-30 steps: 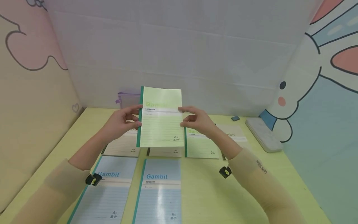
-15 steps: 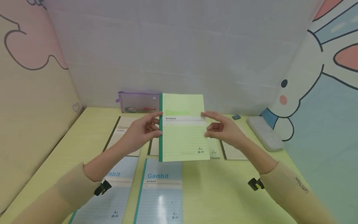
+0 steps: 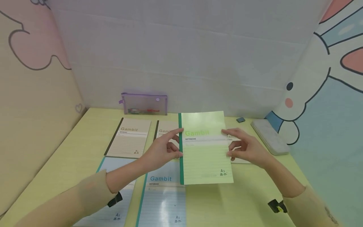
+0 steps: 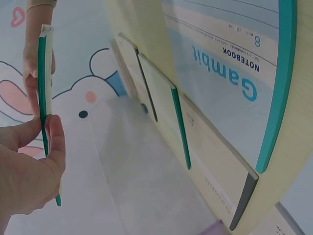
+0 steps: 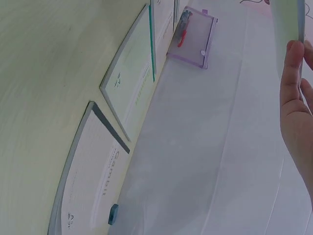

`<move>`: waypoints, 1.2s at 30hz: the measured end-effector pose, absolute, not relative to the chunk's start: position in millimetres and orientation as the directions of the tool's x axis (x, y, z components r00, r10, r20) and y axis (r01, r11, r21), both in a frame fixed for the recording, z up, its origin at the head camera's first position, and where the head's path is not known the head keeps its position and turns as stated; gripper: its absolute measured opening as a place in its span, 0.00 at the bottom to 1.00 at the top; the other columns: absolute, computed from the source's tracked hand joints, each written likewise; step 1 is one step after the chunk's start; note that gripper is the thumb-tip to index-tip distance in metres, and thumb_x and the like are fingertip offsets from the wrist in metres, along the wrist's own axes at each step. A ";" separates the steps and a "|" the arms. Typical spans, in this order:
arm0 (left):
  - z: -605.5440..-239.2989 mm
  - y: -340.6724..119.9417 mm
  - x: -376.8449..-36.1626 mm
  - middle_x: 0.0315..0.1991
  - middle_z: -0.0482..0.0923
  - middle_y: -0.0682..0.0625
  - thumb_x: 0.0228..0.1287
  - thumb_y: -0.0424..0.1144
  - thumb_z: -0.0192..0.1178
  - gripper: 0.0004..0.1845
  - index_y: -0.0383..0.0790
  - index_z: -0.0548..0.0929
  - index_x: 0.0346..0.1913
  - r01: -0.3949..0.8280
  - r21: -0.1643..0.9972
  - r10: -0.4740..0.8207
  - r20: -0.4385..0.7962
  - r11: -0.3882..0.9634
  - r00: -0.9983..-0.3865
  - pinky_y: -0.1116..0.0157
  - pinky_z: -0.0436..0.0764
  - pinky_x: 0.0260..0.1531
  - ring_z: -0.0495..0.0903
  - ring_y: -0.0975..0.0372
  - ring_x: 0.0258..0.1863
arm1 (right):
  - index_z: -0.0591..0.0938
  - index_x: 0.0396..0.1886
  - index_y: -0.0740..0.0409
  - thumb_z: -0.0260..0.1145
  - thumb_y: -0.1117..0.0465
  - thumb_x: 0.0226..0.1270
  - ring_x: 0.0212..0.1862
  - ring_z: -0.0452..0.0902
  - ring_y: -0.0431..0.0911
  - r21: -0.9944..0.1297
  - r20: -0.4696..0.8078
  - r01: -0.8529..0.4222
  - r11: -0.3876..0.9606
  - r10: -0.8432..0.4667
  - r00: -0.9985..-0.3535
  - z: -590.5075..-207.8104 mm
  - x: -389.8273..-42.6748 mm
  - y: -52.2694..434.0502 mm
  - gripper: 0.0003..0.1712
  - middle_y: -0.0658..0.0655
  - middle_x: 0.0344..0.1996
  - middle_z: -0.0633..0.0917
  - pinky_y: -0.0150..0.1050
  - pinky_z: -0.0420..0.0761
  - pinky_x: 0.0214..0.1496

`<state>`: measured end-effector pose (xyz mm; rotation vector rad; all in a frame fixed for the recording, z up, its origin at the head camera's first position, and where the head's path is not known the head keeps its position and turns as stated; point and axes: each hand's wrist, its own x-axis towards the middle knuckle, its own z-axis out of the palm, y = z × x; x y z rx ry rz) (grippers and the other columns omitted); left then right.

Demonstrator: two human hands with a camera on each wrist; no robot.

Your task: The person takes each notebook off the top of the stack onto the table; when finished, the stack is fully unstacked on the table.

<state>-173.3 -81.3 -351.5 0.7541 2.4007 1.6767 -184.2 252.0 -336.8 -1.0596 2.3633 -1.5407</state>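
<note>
A green notebook (image 3: 205, 160) with a dark green spine is held off the table, cover towards the head camera. My left hand (image 3: 161, 148) pinches its spine edge, and my right hand (image 3: 248, 146) pinches the opposite edge. From the left wrist view the raised notebook (image 4: 43, 83) appears edge-on. Below it lie two blue notebooks, one at the front middle (image 3: 160, 201) and one further left (image 3: 119, 189). Behind them are beige notebooks, at left (image 3: 129, 137) and centre (image 3: 164, 127). Another green notebook (image 5: 129, 83) lies beside a beige one (image 5: 90, 181), both mostly hidden from the head view.
A purple see-through pencil case (image 3: 146, 104) with pens stands against the back wall. A small dark block (image 3: 240, 119) and a grey-white case (image 3: 269, 137) are at the back right. Walls border the yellow table (image 3: 71, 151) on the left, back and right.
Both hands have brought the green notebook rightwards and lower, towards the front of the table. The pencil case and the left beige notebook have come into full view.
</note>
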 end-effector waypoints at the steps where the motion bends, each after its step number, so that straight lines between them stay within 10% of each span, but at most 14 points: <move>1: -354.2 -79.1 -172.8 0.51 0.71 0.47 0.53 0.28 0.67 0.42 0.50 0.61 0.71 0.320 0.911 0.463 0.173 0.260 -0.869 0.70 0.83 0.35 0.82 0.64 0.33 | 0.63 0.69 0.66 0.66 0.78 0.55 0.34 0.80 0.42 -0.841 0.254 -0.484 0.242 -0.614 -0.748 -338.4 -182.5 253.9 0.40 0.54 0.59 0.65 0.42 0.84 0.28; 13: -409.0 -45.9 -166.3 0.47 0.73 0.50 0.52 0.28 0.69 0.43 0.47 0.62 0.70 0.285 0.909 0.498 0.103 0.305 -0.861 0.72 0.82 0.31 0.80 0.67 0.29 | 0.65 0.69 0.57 0.73 0.61 0.53 0.33 0.82 0.40 -0.782 0.076 -0.378 0.495 -0.526 -0.847 -378.1 -161.6 278.5 0.43 0.64 0.62 0.64 0.35 0.84 0.34; 36: -444.1 -39.3 -161.3 0.39 0.78 0.54 0.55 0.33 0.67 0.38 0.39 0.63 0.69 0.256 0.848 0.686 -0.160 0.463 -0.709 0.73 0.78 0.27 0.78 0.71 0.28 | 0.68 0.67 0.58 0.73 0.56 0.53 0.33 0.77 0.38 -0.797 -0.109 -0.309 0.519 -0.626 -0.772 -443.3 -157.5 295.5 0.42 0.59 0.42 0.74 0.33 0.81 0.32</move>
